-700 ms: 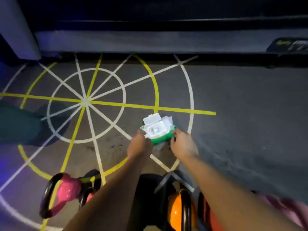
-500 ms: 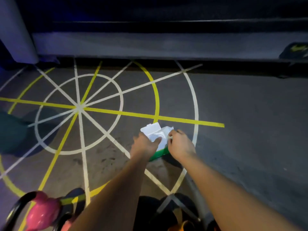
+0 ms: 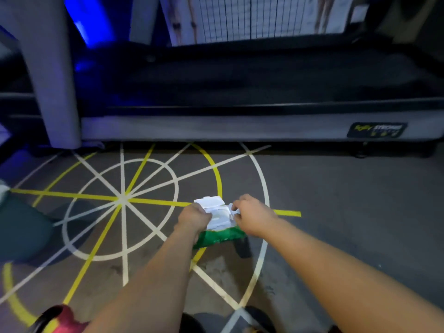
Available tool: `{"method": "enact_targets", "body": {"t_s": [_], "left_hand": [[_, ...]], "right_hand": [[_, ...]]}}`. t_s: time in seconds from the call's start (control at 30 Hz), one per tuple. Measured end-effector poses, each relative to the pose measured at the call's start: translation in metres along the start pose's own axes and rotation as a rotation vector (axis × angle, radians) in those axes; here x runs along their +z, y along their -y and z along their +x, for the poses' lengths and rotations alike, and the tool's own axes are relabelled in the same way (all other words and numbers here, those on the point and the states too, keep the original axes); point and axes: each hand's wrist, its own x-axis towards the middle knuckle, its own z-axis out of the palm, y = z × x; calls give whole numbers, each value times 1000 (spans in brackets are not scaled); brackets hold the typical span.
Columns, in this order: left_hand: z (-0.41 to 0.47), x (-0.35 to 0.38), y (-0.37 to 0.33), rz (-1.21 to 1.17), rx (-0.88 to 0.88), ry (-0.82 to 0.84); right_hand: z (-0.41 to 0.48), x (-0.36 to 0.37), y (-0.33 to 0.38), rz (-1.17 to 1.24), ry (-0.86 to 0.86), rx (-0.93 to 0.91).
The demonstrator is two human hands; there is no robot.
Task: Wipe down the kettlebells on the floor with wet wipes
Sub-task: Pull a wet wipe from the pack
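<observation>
Head view: both forearms reach forward over the floor (image 3: 336, 212), hands meeting at the wipes pack (image 3: 218, 236).

Left hand (image 3: 194, 216): fingers curled round the pack's left end and gripping it, knuckles up.

Right hand (image 3: 252, 217): just right of the left hand, with only the pack's white top between them. Fingers are bent in and pinch a crumpled white wipe (image 3: 231, 207) at the pack's right edge. It's blurry, so I can't tell how much of the wipe is out.

The pack has a green body with a white top. Its lid (image 3: 210, 202) is flipped open and stands up just beyond the left hand's knuckles. The green side faces the camera below both hands, with a dark shadow on the floor right under it.

Kettlebell (image 3: 64, 319): pink with a black handle, cut off at the bottom edge. It's well behind the left hand, just left of the left forearm, and neither hand touches it.

The floor is grey with white and yellow painted lines in a spoked-circle pattern. The hub is left of the left hand, and a yellow line runs out from under the right hand to the right.

Treadmill (image 3: 240, 126): well beyond both hands, a long grey side rail with a dark deck above it. The label (image 3: 376, 129) is far right of the right hand, text unreadable.

Dark teal shape (image 3: 21, 227) far left of the left hand, can't identify it.
</observation>
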Motion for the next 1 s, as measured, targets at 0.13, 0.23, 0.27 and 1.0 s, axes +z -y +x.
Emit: {"method": "enact_targets", "body": {"t_s": [0.13, 0.23, 0.27, 1.0], "left_hand": [[-56, -58, -64, -4, 207, 49], [-117, -95, -102, 47, 389, 101], [-137, -106, -107, 36, 439, 109], [-287, -155, -19, -175, 513, 51]], "right_hand": [[-48, -57, 25, -53, -129, -179], [-91, -91, 43, -5, -306, -249], [-108, -103, 48, 17, -354, -246], [-259, -112, 124, -251, -281, -382]]}}
